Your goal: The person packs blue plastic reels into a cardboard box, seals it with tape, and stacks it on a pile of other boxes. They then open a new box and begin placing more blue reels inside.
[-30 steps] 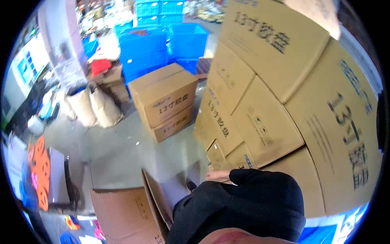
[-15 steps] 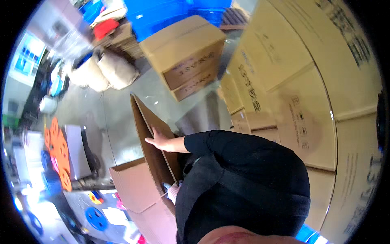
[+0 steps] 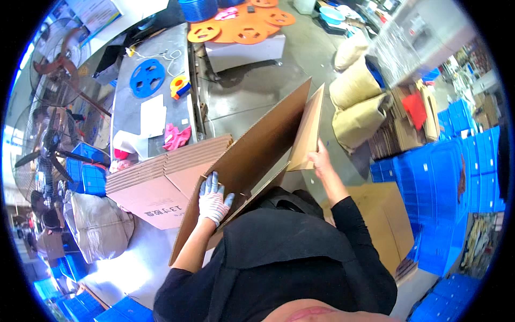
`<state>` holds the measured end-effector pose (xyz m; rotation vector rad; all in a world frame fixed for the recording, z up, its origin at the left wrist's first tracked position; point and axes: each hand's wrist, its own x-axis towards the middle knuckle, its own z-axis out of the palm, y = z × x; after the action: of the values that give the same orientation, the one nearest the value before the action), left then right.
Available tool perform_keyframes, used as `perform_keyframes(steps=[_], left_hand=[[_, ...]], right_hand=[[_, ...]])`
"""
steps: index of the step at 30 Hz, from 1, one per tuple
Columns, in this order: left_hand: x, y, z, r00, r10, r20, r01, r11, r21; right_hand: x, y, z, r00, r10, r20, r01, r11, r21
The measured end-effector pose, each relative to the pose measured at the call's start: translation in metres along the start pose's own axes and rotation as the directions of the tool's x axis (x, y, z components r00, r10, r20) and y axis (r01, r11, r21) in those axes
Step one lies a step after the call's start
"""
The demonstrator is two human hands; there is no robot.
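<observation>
from my remote seat i see a half-opened brown corrugated-cardboard carton [image 3: 264, 140] standing tilted in front of the person's body, its long walls apart and a narrow panel angled at the far end. my left hand [image 3: 213, 202], in a pale striped knit glove, lies flat on the inside of the long wall, fingers extended and thumb out to the side, nothing gripped. my bare right hand [image 3: 321, 159] pinches the edge of the narrow panel; thumb contact is partly hard to make out.

for good handling, i judge the left palm should brace broadly, low on the wall, while the right draws the panel out evenly, so the creases fold square rather than buckle. fingertips best kept off the raw edge on the bare side.

clearance: a stack of flattened pinkish-brown cardboard cartons [image 3: 161, 194] sits just beside the left wall; a closed tan cardboard box [image 3: 383, 217] stands near the right forearm. i'd swing the panel clear of both.
</observation>
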<state>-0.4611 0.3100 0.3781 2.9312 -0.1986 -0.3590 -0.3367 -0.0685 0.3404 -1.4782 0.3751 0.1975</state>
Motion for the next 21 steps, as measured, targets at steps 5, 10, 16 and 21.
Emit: perform_keyframes(steps=[5, 10, 16, 21], left_hand=[[0.017, -0.030, 0.009, 0.981, -0.145, -0.130, 0.175, 0.948, 0.268], [0.007, 0.024, -0.019, 0.618, -0.771, 0.155, 0.750, 0.637, 0.178], [0.129, 0.060, 0.047, 0.642, -0.657, 0.395, 0.740, 0.666, -0.096], [0.289, 0.053, -0.054, 0.624, -0.780, 0.050, 0.780, 0.618, -0.103]], right_hand=[[0.108, -0.036, -0.020, 0.999, -0.009, 0.054, 0.017, 0.990, -0.143], [0.234, -0.071, -0.050, 0.988, 0.043, 0.146, -0.007, 0.972, -0.235], [0.406, -0.086, -0.086, 0.962, 0.065, 0.266, 0.011, 0.962, -0.272], [0.474, -0.124, -0.124, 0.920, 0.185, 0.346, -0.045, 0.926, -0.374]])
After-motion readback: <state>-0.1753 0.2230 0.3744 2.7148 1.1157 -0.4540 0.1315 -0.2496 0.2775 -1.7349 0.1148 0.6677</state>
